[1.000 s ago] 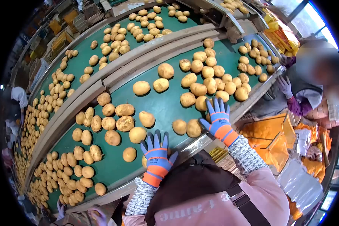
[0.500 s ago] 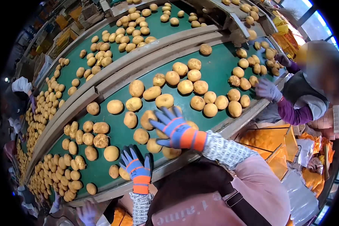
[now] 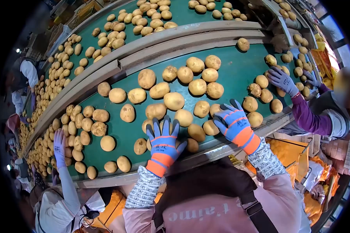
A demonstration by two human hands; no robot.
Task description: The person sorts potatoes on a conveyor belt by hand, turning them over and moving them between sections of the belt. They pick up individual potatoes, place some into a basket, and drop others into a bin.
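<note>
Many yellow potatoes [image 3: 174, 100] lie spread on a green conveyor belt [image 3: 237, 66] in front of me. My left hand [image 3: 163, 140], in a blue and orange glove, rests flat with fingers apart on potatoes at the belt's near edge. A potato [image 3: 192, 145] sits just right of it. My right hand [image 3: 235, 123], gloved the same, lies with fingers spread over potatoes a little farther right, next to a potato [image 3: 255, 119]. Neither hand is closed around anything.
A second green belt [image 3: 182, 15] full of potatoes runs behind a grey divider rail [image 3: 163, 42]. A person on the right reaches gloved hands [image 3: 282, 79] onto the belt. Another person's gloved hand [image 3: 59, 143] works at the left. Orange bags [image 3: 289, 149] sit below right.
My right hand has swung from the middle of the belt back to the right. My left hand has moved up and right onto potatoes. The potatoes have drifted left.
</note>
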